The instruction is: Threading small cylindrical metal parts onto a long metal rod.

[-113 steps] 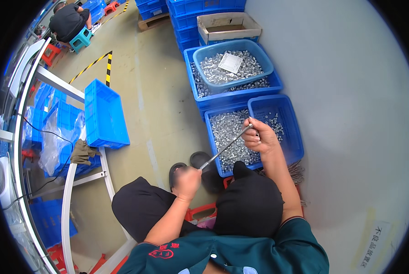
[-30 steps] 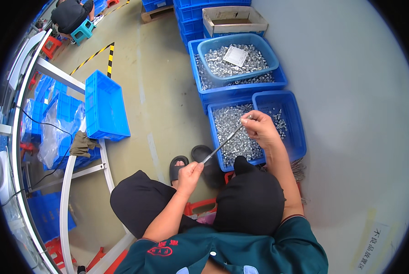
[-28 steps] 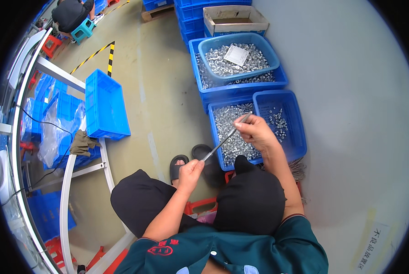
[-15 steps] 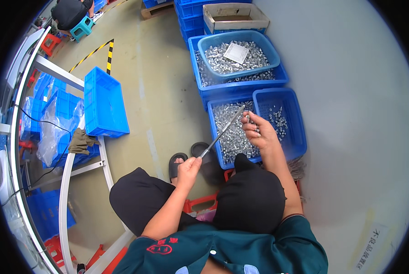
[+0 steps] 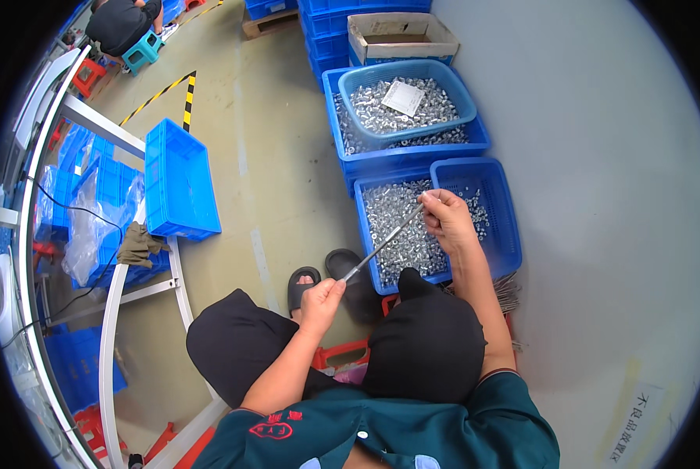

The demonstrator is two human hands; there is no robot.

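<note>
My left hand (image 5: 319, 306) is closed around the near end of a thin metal rod (image 5: 381, 245), which slants up and away to the right. At the rod's far end, my right hand (image 5: 450, 221) pinches with thumb and forefinger, its other fingers curled. The small metal part at those fingertips is mostly hidden. Beneath the right hand is a blue bin (image 5: 372, 273) full of small silvery metal parts (image 5: 397, 223). A smaller blue basket (image 5: 508, 227) overlaps its right side, with some of the same parts in it.
Beyond stands another blue bin (image 5: 412, 160) carrying a light-blue basket (image 5: 467, 102) of metal parts with a white paper slip. An open box (image 5: 401, 51) and stacked blue crates (image 5: 323, 31) are farther back. A pale wall (image 5: 592, 195) closes the right side; a metal frame (image 5: 112, 336) stands left.
My right hand has turned and closed its fingertips at the rod's far end. Small metal parts seen between its fingers before are now mostly hidden. The rod's far end has dropped slightly.
</note>
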